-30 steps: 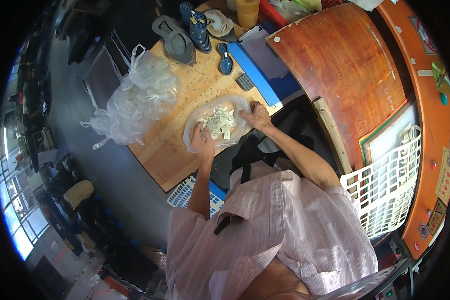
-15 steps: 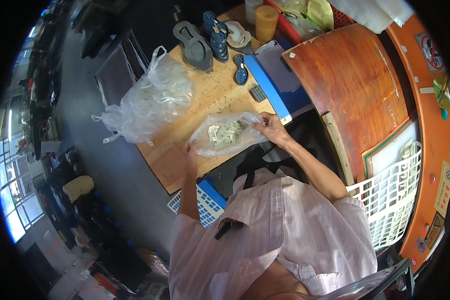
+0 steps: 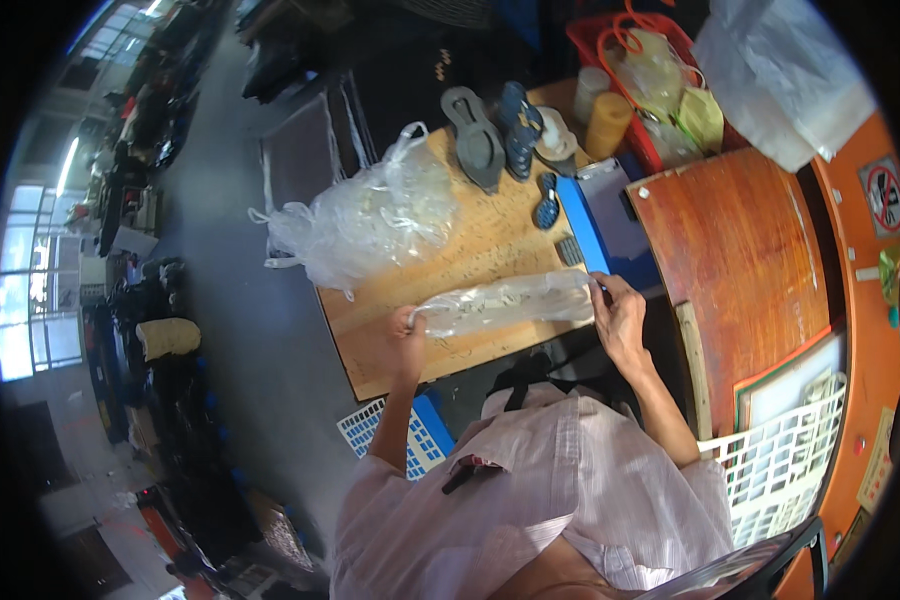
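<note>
A clear plastic bag (image 3: pixel 505 304) is stretched sideways between my hands, low over the wooden table (image 3: pixel 360 345). My left hand (image 3: pixel 407 330) pinches its left end, and my right hand (image 3: pixel 620 315) grips its right end with thumb and fingers. The bag looks long and narrow, its mouth drawn nearly closed. The pale green pieces inside are barely visible through the film. Beyond my left hand lies a heap of knotted clear plastic bags (image 3: pixel 375 220).
Shoe soles, among them a grey one (image 3: pixel 472 138) and a small blue one (image 3: pixel 547 202), lie at the table's far side. Nearby are a blue clipboard (image 3: pixel 595 225), an orange tape roll (image 3: pixel 608 125) and a red basket (image 3: pixel 640 140). White plastic baskets (image 3: pixel 785 460) stand at right.
My hands have moved apart and pulled the bag straight. Its opening has narrowed, covering the green pieces that showed before. The whole view has shifted, so the table sits further right and lower.
</note>
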`<state>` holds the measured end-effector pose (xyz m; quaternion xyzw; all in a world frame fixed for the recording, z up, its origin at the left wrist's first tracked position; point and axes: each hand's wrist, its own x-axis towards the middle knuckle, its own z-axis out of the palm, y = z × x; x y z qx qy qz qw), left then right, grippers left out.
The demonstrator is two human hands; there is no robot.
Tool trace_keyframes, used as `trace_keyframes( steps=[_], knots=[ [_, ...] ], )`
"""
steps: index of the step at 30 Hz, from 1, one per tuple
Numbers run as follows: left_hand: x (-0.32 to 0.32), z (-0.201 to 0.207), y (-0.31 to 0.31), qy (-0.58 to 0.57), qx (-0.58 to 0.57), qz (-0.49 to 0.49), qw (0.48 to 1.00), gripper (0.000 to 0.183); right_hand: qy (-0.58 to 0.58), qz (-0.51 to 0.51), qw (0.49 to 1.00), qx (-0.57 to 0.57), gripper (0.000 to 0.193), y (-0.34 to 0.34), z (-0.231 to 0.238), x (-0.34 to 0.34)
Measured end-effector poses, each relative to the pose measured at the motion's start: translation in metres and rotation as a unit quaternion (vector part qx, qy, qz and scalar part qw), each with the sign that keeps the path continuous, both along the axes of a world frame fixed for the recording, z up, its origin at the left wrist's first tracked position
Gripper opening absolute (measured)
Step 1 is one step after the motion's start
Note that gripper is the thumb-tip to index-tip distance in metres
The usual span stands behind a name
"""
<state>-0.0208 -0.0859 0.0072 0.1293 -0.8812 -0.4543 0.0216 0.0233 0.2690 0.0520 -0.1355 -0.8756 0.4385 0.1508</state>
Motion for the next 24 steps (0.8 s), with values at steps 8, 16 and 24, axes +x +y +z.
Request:
trace_keyframes(
  steps=[8, 16, 24],
  knots=[
    [-0.017, 0.011, -0.029, -0.010, -0.297, -0.094, 0.950, 0.023, -0.084, -0.041, 0.910, -0.404, 0.021, 0.002, -0.004, -0.012],
    [-0.023, 0.026, -0.027, -0.121, 0.165, -0.054, 0.977, 0.023, -0.130, -0.005, 0.849, -0.512, 0.034, -0.009, -0.007, -0.012],
    [-0.045, 0.059, -0.012, 0.007, 0.259, -0.047, 0.965, 0.009, -0.110, 0.081, 0.707, -0.694, 0.028, -0.030, 0.032, -0.029]
  ],
)
